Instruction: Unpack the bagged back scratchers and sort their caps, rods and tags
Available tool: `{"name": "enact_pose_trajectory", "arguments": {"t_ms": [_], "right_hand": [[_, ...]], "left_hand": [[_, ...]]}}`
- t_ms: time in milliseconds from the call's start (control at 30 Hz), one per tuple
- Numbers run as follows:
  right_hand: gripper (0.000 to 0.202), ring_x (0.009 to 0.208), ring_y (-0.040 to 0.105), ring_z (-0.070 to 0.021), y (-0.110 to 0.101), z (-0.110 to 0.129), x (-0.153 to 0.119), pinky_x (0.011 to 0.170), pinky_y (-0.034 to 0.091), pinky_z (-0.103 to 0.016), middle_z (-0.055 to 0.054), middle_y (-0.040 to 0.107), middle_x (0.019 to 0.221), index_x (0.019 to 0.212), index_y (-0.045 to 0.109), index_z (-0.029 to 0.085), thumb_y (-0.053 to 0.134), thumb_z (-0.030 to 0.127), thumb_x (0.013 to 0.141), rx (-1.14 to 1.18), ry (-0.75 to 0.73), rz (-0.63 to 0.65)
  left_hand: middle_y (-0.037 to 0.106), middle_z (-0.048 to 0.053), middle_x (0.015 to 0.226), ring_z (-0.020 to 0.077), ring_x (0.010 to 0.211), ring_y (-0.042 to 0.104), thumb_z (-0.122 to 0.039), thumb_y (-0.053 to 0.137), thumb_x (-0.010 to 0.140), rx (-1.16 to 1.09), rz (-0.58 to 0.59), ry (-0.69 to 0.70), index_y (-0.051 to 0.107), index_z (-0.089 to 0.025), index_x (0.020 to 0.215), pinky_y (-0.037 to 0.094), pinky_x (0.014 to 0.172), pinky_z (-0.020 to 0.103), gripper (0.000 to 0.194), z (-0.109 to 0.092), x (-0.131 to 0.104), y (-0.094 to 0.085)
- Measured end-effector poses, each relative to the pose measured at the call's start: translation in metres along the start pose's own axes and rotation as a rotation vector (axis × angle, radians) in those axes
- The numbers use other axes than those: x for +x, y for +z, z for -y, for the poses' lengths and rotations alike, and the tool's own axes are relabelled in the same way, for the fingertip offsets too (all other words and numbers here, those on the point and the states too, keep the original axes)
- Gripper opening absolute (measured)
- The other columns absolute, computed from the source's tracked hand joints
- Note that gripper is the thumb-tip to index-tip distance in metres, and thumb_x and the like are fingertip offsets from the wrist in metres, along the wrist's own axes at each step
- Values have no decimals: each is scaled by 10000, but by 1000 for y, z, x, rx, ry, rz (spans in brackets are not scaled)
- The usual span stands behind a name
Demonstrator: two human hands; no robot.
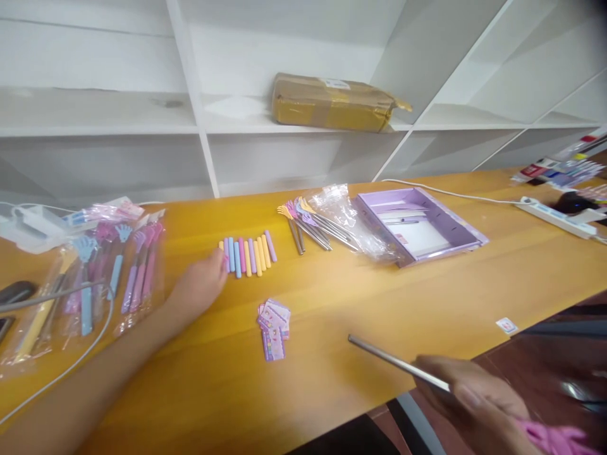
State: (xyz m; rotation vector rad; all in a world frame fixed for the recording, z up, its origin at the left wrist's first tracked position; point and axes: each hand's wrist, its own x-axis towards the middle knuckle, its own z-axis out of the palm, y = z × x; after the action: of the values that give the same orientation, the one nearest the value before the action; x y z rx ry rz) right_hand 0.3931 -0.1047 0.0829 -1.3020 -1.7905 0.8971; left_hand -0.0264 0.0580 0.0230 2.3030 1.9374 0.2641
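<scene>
My left hand (pixel 203 278) is closed at the left end of a row of pastel handle sleeves (pixel 249 256); a pink piece shows at its fingertips. In my right hand (pixel 469 395), fingers wrapped round, is a metal rod (pixel 398 363) pointing left, with a pink hand-shaped head (pixel 554 436) behind the palm. Purple printed cards (pixel 274 328) lie in a small pile below the sleeves. Several metal rods with coloured hand-shaped heads (pixel 315 224) lie behind, beside clear plastic bags (pixel 348 218).
Bagged back scratchers (pixel 114 265) and a white cable lie at the left. A purple tray (pixel 455 237) stands at the back right, with a power strip (pixel 557 218) beyond. A taped package (pixel 332 104) sits on the white shelf.
</scene>
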Motion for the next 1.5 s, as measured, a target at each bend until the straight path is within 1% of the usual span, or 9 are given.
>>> {"name": "enact_pose_trajectory", "arguments": {"t_ms": [133,233,400,567,900,1033,1233,1367,1500], "right_hand": [[343,819,684,-232,-40,11,47,696,545,-337,-97,689,891,770,662,224,588,421,1041,-181,-134,49],[314,866,711,-229,-45,4,95,726,544,-323,-94,741,984,842,710,217,575,424,1036,-280,-119,63],[317,607,493,-150,-22,-26,196,643,372,-286,-8,550,638,677,466,218,613,273,953,-662,-86,-145],[204,769,582,-205,9,-56,285,688,296,-321,-157,697,937,1024,640,126,441,165,1045,-1071,-7,31],[270,871,600,-197,40,-77,323,686,289,-307,-137,688,1162,1083,679,155,504,361,1089,-1118,-1,112],[266,877,615,-199,87,-30,320,681,290,-302,-137,695,1175,1094,665,150,472,332,1100,-1077,-133,19],[187,956,646,-208,218,55,294,726,406,-306,-107,688,1215,1189,639,159,503,235,1085,-925,-656,398],[466,1085,632,-226,303,77,286,778,491,-354,-154,497,1601,1514,482,155,269,78,1107,-945,-1001,439],[620,1217,601,-239,349,83,293,733,508,-328,-109,382,1711,1651,333,242,200,15,1090,-982,-1107,519]], "left_hand": [[495,264,1431,365,1298,656,-210,611,916,-224,-295,-43,339,-113,1500,555,1095,568,652,21,19,23],[351,258,1518,419,1498,459,-208,664,870,-324,-375,17,253,-136,1552,417,1226,665,800,24,18,39],[321,236,1517,428,1568,301,-185,625,902,-329,-371,76,298,-148,1508,330,1270,691,690,17,13,44],[291,280,1559,451,1550,307,-180,610,914,-212,-315,184,309,-111,1530,339,1249,696,689,10,6,42],[291,253,1694,423,1599,290,-247,596,961,-149,-171,285,408,-120,1534,322,1303,623,616,6,-2,35],[257,268,1748,416,1656,195,-289,564,1009,-132,-152,306,448,-84,1533,268,1335,612,575,6,-2,38],[387,234,1717,415,1625,308,-297,553,1005,-132,-106,341,411,-103,1629,300,1316,606,669,9,-3,46],[405,144,1730,396,1641,282,-347,508,1052,-116,-122,257,414,-212,1662,189,1350,603,632,12,-3,61],[218,155,1810,395,1693,61,-484,531,1059,-91,-124,263,350,-187,1686,68,1366,607,717,16,-1,68]]}}
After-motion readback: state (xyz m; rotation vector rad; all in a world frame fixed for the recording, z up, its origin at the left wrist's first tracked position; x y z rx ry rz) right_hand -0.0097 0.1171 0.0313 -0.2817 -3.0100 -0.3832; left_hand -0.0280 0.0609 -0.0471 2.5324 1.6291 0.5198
